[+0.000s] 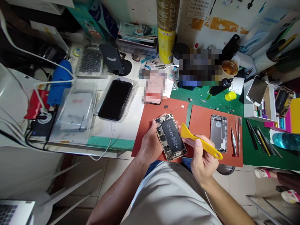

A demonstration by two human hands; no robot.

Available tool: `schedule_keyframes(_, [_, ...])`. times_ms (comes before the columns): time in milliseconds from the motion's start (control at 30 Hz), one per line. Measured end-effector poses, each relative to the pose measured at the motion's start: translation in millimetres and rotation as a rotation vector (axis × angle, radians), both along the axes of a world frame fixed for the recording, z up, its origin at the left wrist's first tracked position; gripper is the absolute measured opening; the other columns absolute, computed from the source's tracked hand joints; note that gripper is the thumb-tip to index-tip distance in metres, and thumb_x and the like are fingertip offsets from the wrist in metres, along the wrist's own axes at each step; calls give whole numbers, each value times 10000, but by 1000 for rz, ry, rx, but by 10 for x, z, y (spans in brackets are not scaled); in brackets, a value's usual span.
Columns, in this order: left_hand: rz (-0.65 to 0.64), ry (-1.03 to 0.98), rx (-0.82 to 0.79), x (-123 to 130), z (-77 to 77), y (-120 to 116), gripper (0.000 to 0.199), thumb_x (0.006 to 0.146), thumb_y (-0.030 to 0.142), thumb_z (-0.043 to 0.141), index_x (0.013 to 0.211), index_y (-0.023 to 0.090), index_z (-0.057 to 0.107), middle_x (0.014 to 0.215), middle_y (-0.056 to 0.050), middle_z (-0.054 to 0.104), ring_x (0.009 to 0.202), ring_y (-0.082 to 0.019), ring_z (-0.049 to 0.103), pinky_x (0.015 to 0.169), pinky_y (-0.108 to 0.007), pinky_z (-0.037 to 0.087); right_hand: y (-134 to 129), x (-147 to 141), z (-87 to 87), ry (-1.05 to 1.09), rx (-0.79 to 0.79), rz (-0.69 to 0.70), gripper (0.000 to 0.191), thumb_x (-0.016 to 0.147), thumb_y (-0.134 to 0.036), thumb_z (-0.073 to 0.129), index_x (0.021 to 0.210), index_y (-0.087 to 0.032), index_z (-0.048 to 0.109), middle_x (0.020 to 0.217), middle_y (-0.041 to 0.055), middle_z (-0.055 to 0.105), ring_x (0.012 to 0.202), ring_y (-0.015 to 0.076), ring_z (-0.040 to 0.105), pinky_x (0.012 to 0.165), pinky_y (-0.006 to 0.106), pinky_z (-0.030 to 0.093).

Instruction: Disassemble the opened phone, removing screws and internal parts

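Note:
An opened smartphone [172,137] with its black battery and circuit board showing is gripped along its left edge by my left hand [150,140]. It is held tilted above a reddish-brown mat [147,115]. My right hand [204,157] is closed around a yellow plastic scraper [201,143]. The scraper's wide blade points up and left, close to the phone's right edge; I cannot tell whether they touch. To the right, an emptied metal phone housing [219,133] lies on a second reddish-brown mat, beside a screwdriver [233,142] and tweezers [237,134].
A black-screened phone [115,99] lies on a clear case at left, near a black phone stand [114,59]. Several pen-like tools [262,137] rest on the green mat [248,156] at right, by a white box [259,104]. A yellow spray can [167,34] stands behind.

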State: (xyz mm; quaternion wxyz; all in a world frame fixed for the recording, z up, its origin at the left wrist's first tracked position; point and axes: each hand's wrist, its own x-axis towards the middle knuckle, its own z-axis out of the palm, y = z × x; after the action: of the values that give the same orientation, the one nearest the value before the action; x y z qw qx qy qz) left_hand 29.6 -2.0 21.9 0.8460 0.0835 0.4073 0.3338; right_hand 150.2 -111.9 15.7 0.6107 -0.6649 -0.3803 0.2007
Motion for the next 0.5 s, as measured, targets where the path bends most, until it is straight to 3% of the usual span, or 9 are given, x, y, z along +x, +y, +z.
schedule_keyframes(133, [-18, 40, 6, -11, 75, -3, 517, 995, 479, 637, 1403, 162, 617, 1312, -185, 739, 1225, -348, 713, 1083, -536, 537, 46, 76, 193, 110, 186, -140, 106, 1058, -268, 538, 1067, -229, 636, 1125, 93, 752, 1034, 290, 774, 907, 535, 634])
schedule_keyframes(200, [-48, 84, 36, -23, 120, -6, 445, 945, 336, 723, 1340, 142, 651, 1301, -191, 743, 1221, -355, 713, 1087, -545, 537, 45, 211, 304, 165, 162, -182, 118, 1055, -301, 546, 990, -222, 605, 1035, 78, 733, 963, 270, 769, 916, 542, 615])
schedule_keyframes(267, [-90, 105, 63, -34, 163, -9, 438, 885, 232, 775, 1301, 147, 668, 1293, -180, 748, 1215, -359, 714, 1078, -552, 544, 24, 358, 358, 292, -26, -62, 147, 1037, -351, 595, 989, -215, 625, 879, 31, 675, 762, 193, 711, 800, 432, 615])
schedule_keyframes(367, [-132, 114, 104, -28, 227, -17, 433, 833, 180, 810, 1247, 155, 686, 1279, -162, 755, 1219, -360, 712, 1067, -545, 558, 4, 477, 321, 571, -365, 270, 275, 976, -471, 689, 971, -196, 680, 713, -27, 545, 618, 128, 535, 605, 292, 497])
schedule_keyframes(500, [-178, 142, 106, 29, 309, -42, 416, 820, 156, 815, 1213, 133, 681, 1231, -171, 769, 1185, -360, 727, 1058, -540, 568, 56, 430, 223, 730, -522, 498, 406, 900, -569, 756, 838, -177, 671, 647, -52, 492, 564, 95, 407, 538, 256, 358])
